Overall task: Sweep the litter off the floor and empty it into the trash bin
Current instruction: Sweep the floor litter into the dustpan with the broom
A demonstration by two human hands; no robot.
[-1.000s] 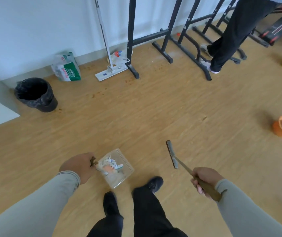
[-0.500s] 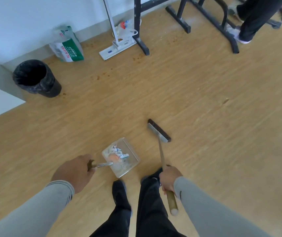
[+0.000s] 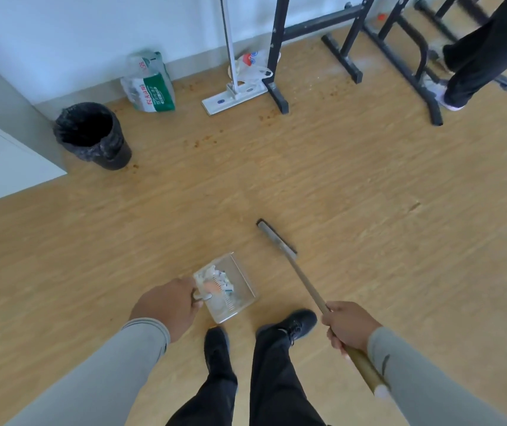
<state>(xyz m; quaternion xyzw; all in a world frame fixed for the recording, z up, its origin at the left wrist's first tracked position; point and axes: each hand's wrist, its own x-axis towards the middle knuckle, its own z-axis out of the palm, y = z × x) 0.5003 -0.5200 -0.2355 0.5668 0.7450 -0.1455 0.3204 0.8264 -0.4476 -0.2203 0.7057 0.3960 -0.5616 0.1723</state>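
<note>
Carrying a clear dustpan (image 3: 233,287) low over the wood-look floor (image 3: 353,186), just ahead of the black shoes (image 3: 299,325); left hand (image 3: 166,305) curling round its short metal handle, fingers closed on it. Holding crumpled white litter (image 3: 215,279) with orange and teal bits inside the pan; any print on it too small to read. Gripping a broom (image 3: 303,281) by its brown wooden shaft in the right hand (image 3: 349,327), fingers wrapping the shaft, butt end poking out behind the wrist; dark broom head lying on the floor just right of and beyond the pan. Standing upper left, near the wall: round trash bin (image 3: 92,135), black liner folding over the rim, interior too dark to see into. Leaning against the baseboard right of the bin: green-and-white plastic bag (image 3: 150,84) with red and white lettering, blurred, not legible. Resting further right: white flat mop (image 3: 233,93), handle running out of the top edge, blue marks on the pad unreadable; white bag with red-blue print behind it, partly hiding behind a black metal frame (image 3: 350,47), frame tops cut off. Showing brown crumbs scattered between bin and frame. Standing top right: second person in dark trousers (image 3: 485,47), cut off above the legs. Closing off the left edge: pale wall and grey-white panel.
</note>
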